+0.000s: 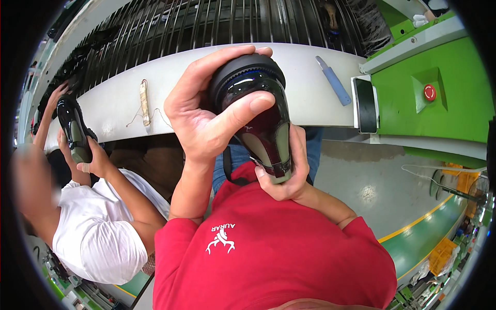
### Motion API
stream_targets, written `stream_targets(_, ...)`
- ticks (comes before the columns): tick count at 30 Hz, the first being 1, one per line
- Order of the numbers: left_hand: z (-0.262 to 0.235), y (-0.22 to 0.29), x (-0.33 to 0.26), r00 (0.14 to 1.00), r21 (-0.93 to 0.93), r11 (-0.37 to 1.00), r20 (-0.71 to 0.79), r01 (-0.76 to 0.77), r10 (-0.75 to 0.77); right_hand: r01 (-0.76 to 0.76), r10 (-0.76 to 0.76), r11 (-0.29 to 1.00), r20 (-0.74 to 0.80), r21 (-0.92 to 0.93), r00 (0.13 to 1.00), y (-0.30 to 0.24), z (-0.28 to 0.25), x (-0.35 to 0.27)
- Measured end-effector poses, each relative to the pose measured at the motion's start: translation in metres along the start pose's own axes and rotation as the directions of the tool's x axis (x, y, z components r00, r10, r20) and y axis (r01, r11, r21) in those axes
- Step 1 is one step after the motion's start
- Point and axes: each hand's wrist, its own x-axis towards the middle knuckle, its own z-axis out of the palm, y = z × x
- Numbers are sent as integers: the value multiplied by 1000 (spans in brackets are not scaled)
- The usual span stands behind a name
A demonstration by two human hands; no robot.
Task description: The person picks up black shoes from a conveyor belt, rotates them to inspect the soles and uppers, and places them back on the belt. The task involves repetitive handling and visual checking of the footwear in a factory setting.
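A glossy black rubber shoe (268, 135) with olive-green side panels is held up in front of my chest, above the near edge of the white table (191, 67). My left hand (206, 111) wraps round its broad toe end, thumb across the glossy upper and fingers behind the ridged black sole. Lower down, my right hand (290, 175) cups the narrow heel end from below and from the right. The shoe's underside is mostly hidden. At my left, a co-worker holds a similar black and olive shoe (74, 126) in both hands.
On the table lie a blue-handled knife (335, 82) and a cloth-wrapped tool (144, 103) with loose string. A phone-like black device (367, 106) stands at its right end, beside a green machine (429, 67) with a red button (430, 92). Metal rollers (217, 23) run behind.
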Motion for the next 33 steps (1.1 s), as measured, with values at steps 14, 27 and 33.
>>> stream_targets(14, 4, -12, 5, 999, 20, 999, -32, -35, 36, -33, 32, 999, 36, 37, 999, 6, -5, 8)
stream_targets(27, 2, -16, -17, 992, 69, 990, -37, 124, -122, -370, 450, 698, 26, 613, 893, 3, -34, 38)
stream_targets(33, 5, -24, -23, 985, 64, 984, -49, 167, -164, -308, 428, 637, 8, 707, 904, 9, -40, 47)
